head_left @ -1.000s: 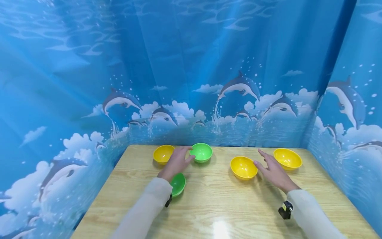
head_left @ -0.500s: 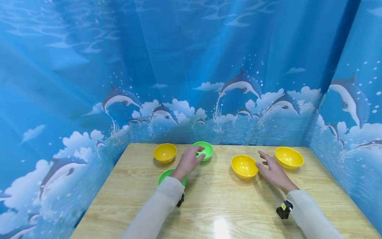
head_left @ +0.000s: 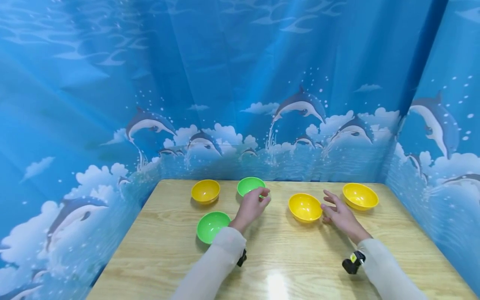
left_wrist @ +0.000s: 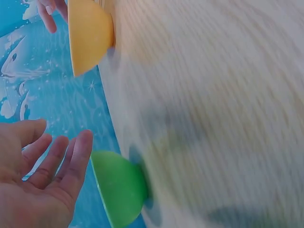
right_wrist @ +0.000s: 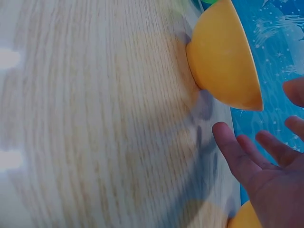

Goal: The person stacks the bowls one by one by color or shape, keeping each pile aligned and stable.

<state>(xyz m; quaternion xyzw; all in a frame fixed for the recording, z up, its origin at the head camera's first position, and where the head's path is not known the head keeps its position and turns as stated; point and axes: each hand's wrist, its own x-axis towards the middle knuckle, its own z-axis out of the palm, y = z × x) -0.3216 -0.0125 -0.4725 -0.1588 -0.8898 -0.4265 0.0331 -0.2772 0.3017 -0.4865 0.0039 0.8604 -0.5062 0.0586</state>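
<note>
- A blue curtain printed with dolphins and clouds [head_left: 240, 62] hangs behind and beside a pale wood-grain counter [head_left: 277, 241]
- Five glossy, round, plastic-looking bowls stand upright on it: an amber-yellow bowl at the far left [head_left: 205, 191], a bright green bowl at the back [head_left: 249, 184], a second green bowl nearer the person [head_left: 211, 226], a yellow bowl right of centre [head_left: 305, 207] and another yellow bowl at the far right [head_left: 360, 196]
- The left hand [head_left: 252, 207] has shifted rightward over the last second, uncovering most of the nearer green bowl; it now partly covers the back green bowl in the head view
- Its grip is apart, fingers loosely bent around nothing
- The right hand [head_left: 340, 212] has barely moved, just beside the right-of-centre yellow bowl; its grip is apart too, and the right wrist view shows a gap to that bowl
- The bowls have kept their places, so the change seems to be one of reach, with nothing lifted
</note>
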